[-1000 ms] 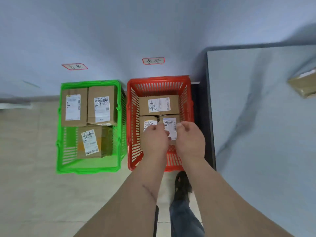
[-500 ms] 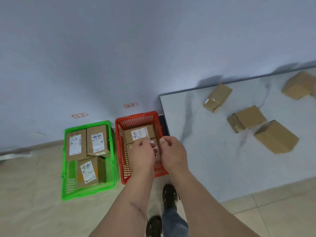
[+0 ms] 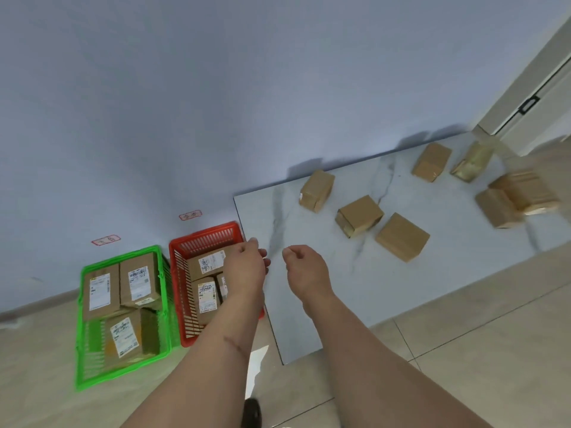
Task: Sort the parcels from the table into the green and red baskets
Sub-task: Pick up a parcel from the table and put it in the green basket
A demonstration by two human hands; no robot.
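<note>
A green basket (image 3: 92,378) on the floor holds three labelled cardboard parcels. Beside it on the right, a red basket (image 3: 204,237) holds three more. Several plain brown parcels lie on the white marble table (image 3: 324,298); the nearest ones are one parcel (image 3: 402,236) and another (image 3: 359,215) behind it. My left hand (image 3: 245,267) hovers over the red basket's right edge, fingers loosely curled, holding nothing. My right hand (image 3: 304,265) hangs over the table's left part, also loosely curled and empty.
A pale blue wall stands behind baskets and table, with two small red-edged labels (image 3: 190,215) above the baskets. A white door (image 3: 531,97) is at the far right. Tiled floor lies in front, and my shoe (image 3: 251,412) shows at the bottom.
Both hands have left the red basket and moved right toward the table, empty. The view has swung right and up, showing more parcels on the table.
</note>
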